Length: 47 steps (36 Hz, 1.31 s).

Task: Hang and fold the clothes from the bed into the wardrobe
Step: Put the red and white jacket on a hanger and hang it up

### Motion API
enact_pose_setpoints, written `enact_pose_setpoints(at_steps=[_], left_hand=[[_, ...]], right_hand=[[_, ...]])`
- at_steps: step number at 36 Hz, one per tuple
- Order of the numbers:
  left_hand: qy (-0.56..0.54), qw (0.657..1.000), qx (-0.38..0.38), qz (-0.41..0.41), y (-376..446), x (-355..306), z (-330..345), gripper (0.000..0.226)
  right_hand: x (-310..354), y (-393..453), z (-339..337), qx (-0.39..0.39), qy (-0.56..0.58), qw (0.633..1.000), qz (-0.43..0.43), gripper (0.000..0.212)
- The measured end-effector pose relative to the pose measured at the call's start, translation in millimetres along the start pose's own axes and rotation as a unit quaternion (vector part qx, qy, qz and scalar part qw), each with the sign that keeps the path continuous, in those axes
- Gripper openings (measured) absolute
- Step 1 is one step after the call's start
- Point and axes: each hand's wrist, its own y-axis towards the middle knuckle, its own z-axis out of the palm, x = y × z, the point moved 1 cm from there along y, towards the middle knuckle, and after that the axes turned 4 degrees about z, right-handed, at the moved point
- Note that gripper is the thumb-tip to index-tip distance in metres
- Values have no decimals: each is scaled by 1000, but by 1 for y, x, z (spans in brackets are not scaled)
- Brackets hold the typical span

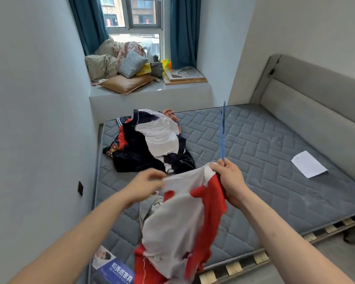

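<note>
A red and white garment hangs in front of me over the near edge of the bed. My left hand pinches its upper white edge. My right hand grips the garment's other upper corner together with a thin blue hanger, which sticks up from the fist, seen edge-on. A pile of clothes, dark navy, white and red, lies on the grey quilted mattress at its far left. No wardrobe is in view.
A white sheet of paper lies on the mattress at the right. A grey padded headboard runs along the right. The window ledge behind the bed holds pillows and bedding. A blue printed label sits at the mattress's near corner. Wooden bed slats show below.
</note>
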Motion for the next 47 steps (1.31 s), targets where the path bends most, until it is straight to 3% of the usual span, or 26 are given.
enact_pose_setpoints(at_steps=[3, 6, 10, 14, 20, 22, 26, 31, 35, 41, 44, 47], left_hand=[[27, 989, 147, 18, -34, -3, 42, 24], [26, 979, 196, 50, -56, -7, 75, 57], [25, 992, 88, 88, -52, 2, 106, 86], [101, 994, -46, 11, -28, 34, 114, 70], [114, 992, -47, -13, -5, 84, 102, 16], [95, 994, -45, -18, 0, 93, 91, 27], [66, 995, -54, -53, 9, 84, 59, 27], [69, 995, -77, 1, 15, 36, 11, 37], [-88, 995, -45, 6, 6, -19, -13, 37], [-256, 966, -8, -32, -6, -71, -18, 36], [-328, 943, -11, -52, -9, -84, -7, 37], [-344, 938, -18, -47, -6, -93, 8, 31]], right_hand=[[3, -4, 10, 14, 53, 998, 26, 44], [8, -6, 16, 31, 71, 997, 29, 43], [16, -9, 23, 29, 53, 998, -3, 42], [30, -14, 26, 19, 77, 996, -35, 41], [49, -18, 9, -14, 117, 990, -73, 39], [51, -17, -2, -26, 122, 989, -80, 39], [44, -10, -26, -74, 121, 987, -81, 40], [21, 3, -56, -126, 58, 990, -33, 44], [-7, 5, -61, -130, 15, 991, 39, 38], [-40, -14, -38, -73, 59, 991, 97, 20], [-46, -26, -22, -41, 40, 995, 85, 26], [-47, -39, -4, 46, 6, 997, 60, 46]])
